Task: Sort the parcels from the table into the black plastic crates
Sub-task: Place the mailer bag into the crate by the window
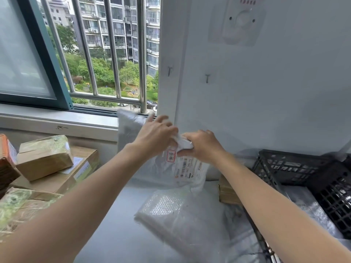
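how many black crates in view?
2. The far crate stands back right against the wall; the near crate sits in front of it at the frame's right edge, partly cut off. More may be hidden out of frame.

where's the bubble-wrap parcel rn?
Head view, lower centre: the bubble-wrap parcel lies on the table, just below the labelled white bag, left of the black crates.

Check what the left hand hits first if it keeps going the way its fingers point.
Probably the white wall corner beside the window; the left hand might clip the right edge of the upright grey plastic mailer first. Depth unclear.
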`<state>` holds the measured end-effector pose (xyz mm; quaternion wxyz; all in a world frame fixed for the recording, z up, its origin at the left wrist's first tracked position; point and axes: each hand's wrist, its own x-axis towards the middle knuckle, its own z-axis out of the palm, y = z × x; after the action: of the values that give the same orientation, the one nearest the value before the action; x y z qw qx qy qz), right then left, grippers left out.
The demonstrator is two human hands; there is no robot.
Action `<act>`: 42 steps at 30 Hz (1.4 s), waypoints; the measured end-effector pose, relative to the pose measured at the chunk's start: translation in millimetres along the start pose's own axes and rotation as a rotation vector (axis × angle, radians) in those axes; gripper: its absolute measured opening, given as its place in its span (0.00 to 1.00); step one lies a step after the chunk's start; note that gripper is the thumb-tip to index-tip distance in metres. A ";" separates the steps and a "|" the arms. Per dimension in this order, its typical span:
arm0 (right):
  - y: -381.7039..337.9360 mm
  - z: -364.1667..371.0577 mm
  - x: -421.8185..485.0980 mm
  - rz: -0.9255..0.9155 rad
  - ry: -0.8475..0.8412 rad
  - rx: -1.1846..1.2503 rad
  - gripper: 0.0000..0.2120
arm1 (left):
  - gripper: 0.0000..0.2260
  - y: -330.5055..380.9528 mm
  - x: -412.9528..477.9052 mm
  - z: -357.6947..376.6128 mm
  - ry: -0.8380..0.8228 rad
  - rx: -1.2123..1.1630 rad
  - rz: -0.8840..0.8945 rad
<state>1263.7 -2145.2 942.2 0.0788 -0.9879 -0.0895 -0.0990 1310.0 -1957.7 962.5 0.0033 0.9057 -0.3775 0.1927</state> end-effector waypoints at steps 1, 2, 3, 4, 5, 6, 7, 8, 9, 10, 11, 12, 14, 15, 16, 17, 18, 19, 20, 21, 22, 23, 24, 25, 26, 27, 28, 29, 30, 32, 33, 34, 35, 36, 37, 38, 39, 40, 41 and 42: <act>4.2 -0.2 -2.7 0.045 0.048 0.086 0.19 | 0.19 -0.2 -2.8 1.6 0.119 -0.032 -0.042; 8.5 0.4 -6.7 0.107 0.094 0.198 0.17 | 0.23 -0.1 -6.5 3.7 0.242 -0.092 -0.107; 12.4 1.8 -11.3 0.184 0.140 0.329 0.16 | 0.28 0.7 -10.8 6.9 0.339 -0.161 -0.189; 15.6 3.4 -15.7 0.266 0.188 0.458 0.16 | 0.33 1.9 -15.5 10.8 0.401 -0.234 -0.287; 18.3 5.4 -19.2 0.338 0.238 0.562 0.16 | 0.37 3.7 -20.7 15.5 0.419 -0.315 -0.396; 20.6 7.4 -21.9 0.394 0.289 0.634 0.16 | 0.42 5.6 -24.9 19.9 0.404 -0.415 -0.510; 22.7 9.0 -23.7 0.435 0.335 0.686 0.17 | 0.46 7.8 -27.7 24.4 0.367 -0.545 -0.618; 24.0 9.7 -25.1 0.463 0.376 0.733 0.18 | 0.50 10.7 -29.1 27.4 0.318 -0.713 -0.709; 25.2 9.9 -25.9 0.480 0.406 0.777 0.18 | 0.52 13.0 -29.4 28.4 0.263 -0.928 -0.771; 25.7 9.6 -26.5 0.487 0.421 0.810 0.19 | 0.51 16.1 -29.2 27.7 0.215 -1.179 -0.805; 25.6 9.5 -27.1 0.484 0.422 0.831 0.19 | 0.48 20.3 -29.3 25.6 0.173 -1.425 -0.818; 25.2 9.6 -27.9 0.475 0.415 0.843 0.19 | 0.44 24.9 -29.2 24.9 0.149 -1.597 -0.813; 23.0 9.5 -30.1 0.452 0.414 0.861 0.16 | 0.36 33.2 -29.6 25.1 0.194 -1.695 -0.781; 22.6 9.1 -31.4 0.442 0.430 0.873 0.14 | 0.34 36.0 -29.9 25.9 0.234 -1.715 -0.763; 22.2 7.8 -33.3 0.431 0.450 0.890 0.12 | 0.32 38.0 -30.4 26.1 0.265 -1.738 -0.748; 21.7 5.7 -34.8 0.416 0.470 0.908 0.11 | 0.31 38.8 -30.9 26.4 0.283 -1.753 -0.732; 20.9 3.4 -36.6 0.394 0.481 0.922 0.13 | 0.30 39.1 -31.6 25.9 0.294 -1.763 -0.713; 20.5 2.0 -38.2 0.369 0.476 0.924 0.17 | 0.29 38.8 -32.5 24.9 0.307 -1.770 -0.700; 19.8 1.1 -39.6 0.349 0.454 0.916 0.22 | 0.28 38.1 -33.4 23.5 0.320 -1.775 -0.689; 19.3 0.7 -40.9 0.334 0.424 0.907 0.29 | 0.27 37.4 -34.4 22.1 0.330 -1.775 -0.679; 18.6 0.4 -41.9 0.325 0.397 0.903 0.35 | 0.28 36.5 -35.4 20.6 0.337 -1.771 -0.671; 17.8 0.3 -42.7 0.317 0.378 0.904 0.38 | 0.29 35.8 -36.5 18.9 0.342 -1.763 -0.664; 16.7 0.3 -43.2 0.306 0.369 0.906 0.39 | 0.30 35.0 -37.7 17.2 0.347 -1.754 -0.658; 15.8 0.4 -43.3 0.294 0.363 0.908 0.39 | 0.31 34.1 -38.8 15.8 0.350 -1.747 -0.653; 14.8 0.6 -43.1 0.283 0.358 0.908 0.38 | 0.31 33.4 -40.1 14.8 0.350 -1.742 -0.650; 14.0 0.8 -42.9 0.275 0.354 0.908 0.37 | 0.31 32.6 -41.5 14.2 0.349 -1.741 -0.650; 12.7 0.7 -42.6 0.266 0.349 0.911 0.36 | 0.31 31.7 -42.8 13.5 0.350 -1.738 -0.651; 11.6 0.7 -42.0 0.261 0.344 0.916 0.35 | 0.31 30.8 -44.1 12.8 0.352 -1.736 -0.652; 10.3 0.6 -41.9 0.259 0.339 0.920 0.35 | 0.30 29.8 -45.4 12.1 0.352 -1.736 -0.653; 6.9 0.0 -41.4 0.253 0.339 0.926 0.35 | 0.28 27.1 -47.6 11.3 0.347 -1.742 -0.650; 5.5 -0.5 -41.3 0.249 0.341 0.926 0.34 | 0.27 26.0 -48.3 10.9 0.345 -1.741 -0.648; 3.8 -1.1 -41.0 0.244 0.344 0.925 0.34 | 0.25 24.7 -49.2 10.4 0.347 -1.738 -0.648; 2.2 -1.7 -40.4 0.237 0.348 0.926 0.34 | 0.24 23.4 -50.1 10.0 0.351 -1.736 -0.648; 0.5 -2.3 -39.8 0.231 0.350 0.928 0.34 | 0.23 22.2 -51.2 9.0 0.355 -1.736 -0.650; -1.4 -2.9 -39.4 0.228 0.351 0.932 0.33 | 0.23 21.1 -52.4 7.5 0.357 -1.736 -0.650; -3.7 -3.4 -39.0 0.225 0.349 0.937 0.33 | 0.23 20.1 -53.8 5.5 0.357 -1.736 -0.648; -6.2 -4.1 -38.8 0.223 0.348 0.943 0.33 | 0.24 19.1 -55.2 3.4 0.357 -1.738 -0.647; -9.1 -5.1 -38.9 0.221 0.350 0.947 0.33 | 0.25 18.3 -56.7 0.8 0.356 -1.740 -0.648; -12.6 -6.8 -38.8 0.220 0.354 0.948 0.32 | 0.25 17.3 -58.1 -1.9 0.357 -1.740 -0.649; -16.0 -8.9 -38.8 0.220 0.359 0.949 0.32 | 0.25 16.4 -59.9 -5.1 0.356 -1.739 -0.650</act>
<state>1221.6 -2137.5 944.8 0.5422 -0.8145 -0.0055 -0.2063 1258.7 -1927.8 943.8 0.7888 0.6036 -0.1119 -0.0315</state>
